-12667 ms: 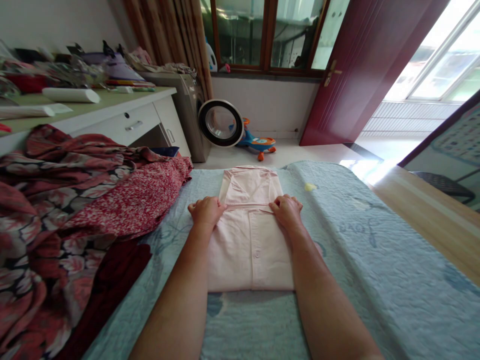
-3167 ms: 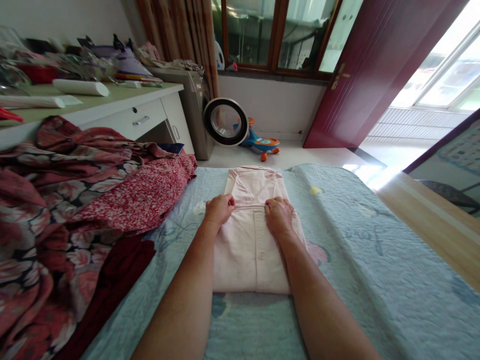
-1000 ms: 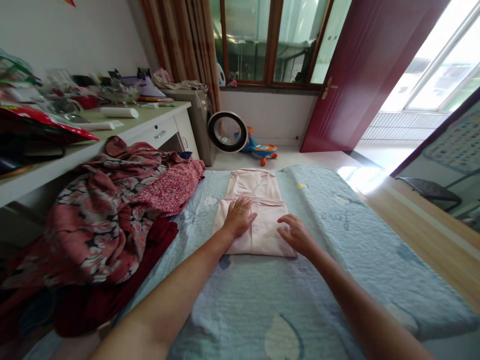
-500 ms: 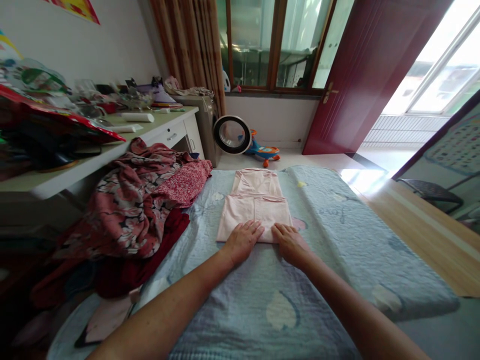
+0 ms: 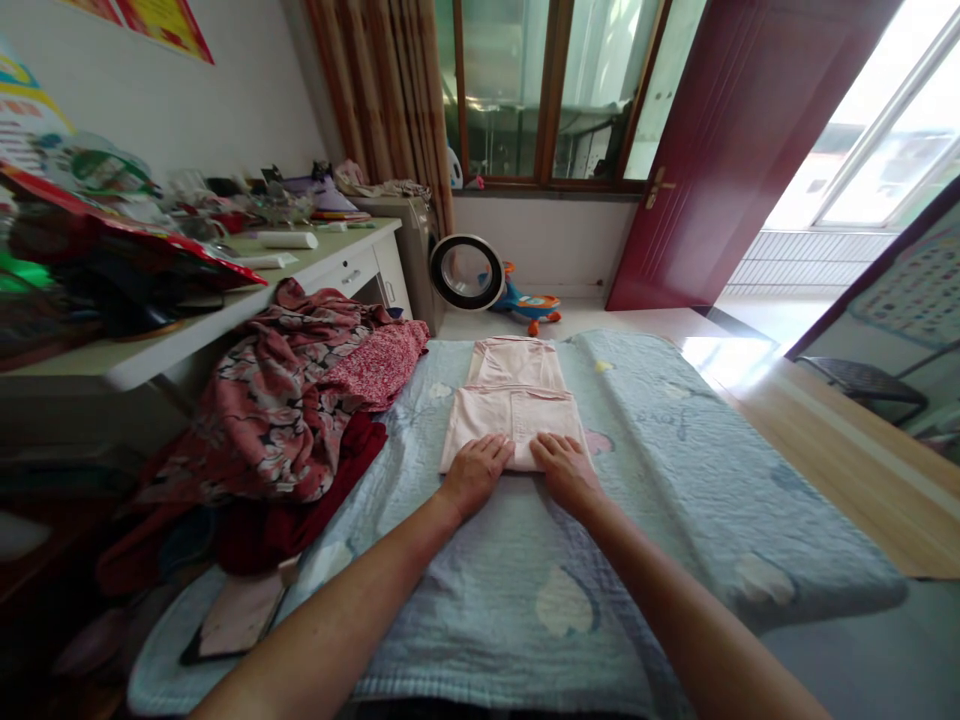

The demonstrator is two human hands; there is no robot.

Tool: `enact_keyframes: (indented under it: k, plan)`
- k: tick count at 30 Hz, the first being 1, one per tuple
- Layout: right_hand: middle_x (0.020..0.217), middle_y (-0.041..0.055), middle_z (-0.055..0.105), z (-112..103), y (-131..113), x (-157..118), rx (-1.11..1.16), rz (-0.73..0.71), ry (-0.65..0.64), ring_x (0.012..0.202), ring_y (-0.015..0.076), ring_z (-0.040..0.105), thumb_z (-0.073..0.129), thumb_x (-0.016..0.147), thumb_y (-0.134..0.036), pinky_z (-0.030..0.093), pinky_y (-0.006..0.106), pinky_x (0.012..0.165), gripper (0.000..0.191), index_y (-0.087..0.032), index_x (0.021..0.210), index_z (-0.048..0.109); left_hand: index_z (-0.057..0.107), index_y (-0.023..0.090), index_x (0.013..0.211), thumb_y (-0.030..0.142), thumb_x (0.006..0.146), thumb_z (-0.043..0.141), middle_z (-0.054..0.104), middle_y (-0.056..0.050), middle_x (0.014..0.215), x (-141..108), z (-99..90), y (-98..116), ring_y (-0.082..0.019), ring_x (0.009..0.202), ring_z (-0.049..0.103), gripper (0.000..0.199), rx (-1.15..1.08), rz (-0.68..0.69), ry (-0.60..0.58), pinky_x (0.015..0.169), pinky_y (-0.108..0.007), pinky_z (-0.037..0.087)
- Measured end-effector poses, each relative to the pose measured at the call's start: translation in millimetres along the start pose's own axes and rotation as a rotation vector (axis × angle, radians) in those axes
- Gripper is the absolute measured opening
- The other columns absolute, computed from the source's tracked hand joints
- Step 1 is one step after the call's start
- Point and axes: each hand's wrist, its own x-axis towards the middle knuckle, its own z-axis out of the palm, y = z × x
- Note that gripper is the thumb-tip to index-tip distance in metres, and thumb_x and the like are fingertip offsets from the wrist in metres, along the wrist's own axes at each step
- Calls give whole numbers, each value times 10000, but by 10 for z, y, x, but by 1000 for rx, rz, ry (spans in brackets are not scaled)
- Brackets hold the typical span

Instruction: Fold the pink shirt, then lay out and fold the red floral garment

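A folded pale pink garment (image 5: 517,400) lies on the light blue blanket (image 5: 480,590) in front of me. A raised fold runs across it, and a seam shows down its middle. My left hand (image 5: 480,468) rests on the left part of its near edge, fingers extended over the cloth. On the right part of that edge lies my right hand (image 5: 564,468), its fingers likewise spread on top. A narrow strip of pink cloth shows between the two hands. Both thumbs are mostly hidden, so whether they reach under the edge is unclear.
A heap of floral and dark red clothes (image 5: 285,400) lies at the left, below a cluttered white desk (image 5: 330,262). By my left forearm is a flat pinkish item (image 5: 241,615) with a dark edge. Beyond the blanket are an open washer door (image 5: 466,272) and an orange-blue toy (image 5: 532,303).
Both hands have shifted slightly forward and left in view, staying on the garment's near edge. The right hand sits nearer the middle seam. My view has tilted a little.
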Motion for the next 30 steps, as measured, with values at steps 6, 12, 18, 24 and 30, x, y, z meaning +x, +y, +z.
enact_keyframes:
  k: [6, 12, 18, 24, 30]
  plan:
    - [1325, 112, 592, -7, 455, -207, -30, 114, 19, 1279, 247, 475, 454, 916, -126, 289, 380, 1098, 322, -201, 1171, 635, 560, 186, 1339, 60, 906, 407, 611, -123, 1339, -261, -113, -471, -234, 1251, 548, 476, 23, -189, 22, 1083, -401, 405]
    - [1310, 87, 621, 8, 813, -244, 158, 161, 66, 1203, 220, 571, 458, 842, -87, 415, 335, 1033, 396, -214, 1138, 688, 614, 209, 1267, 102, 895, 428, 635, -78, 1314, -309, -127, -884, -184, 1235, 566, 429, -155, -264, 27, 1103, -352, 416]
    - [1333, 119, 595, 44, 976, -97, 299, 87, 106, 1197, 225, 580, 468, 795, -100, 437, 368, 1050, 474, -172, 1228, 646, 542, 201, 1363, 21, 770, 479, 565, -71, 1414, -270, -78, -1075, -185, 1349, 469, 623, -195, -110, -13, 1157, -385, 379]
    - [1430, 170, 508, 131, 1042, -67, 156, -97, 40, 1313, 297, 467, 530, 727, -63, 411, 454, 1080, 610, -157, 1328, 579, 462, 200, 1434, 34, 753, 509, 486, -72, 1487, -300, -2, -1181, -207, 1418, 378, 702, -115, 87, 20, 1172, -396, 364]
    - [1296, 124, 625, 201, 1203, 61, 274, -219, 96, 1213, 257, 572, 491, 782, -70, 464, 416, 1029, 386, -202, 1083, 693, 450, 179, 1436, 43, 852, 409, 477, -81, 1494, -101, 121, -1205, -180, 1420, 373, 601, -157, 5, 68, 1182, -391, 352]
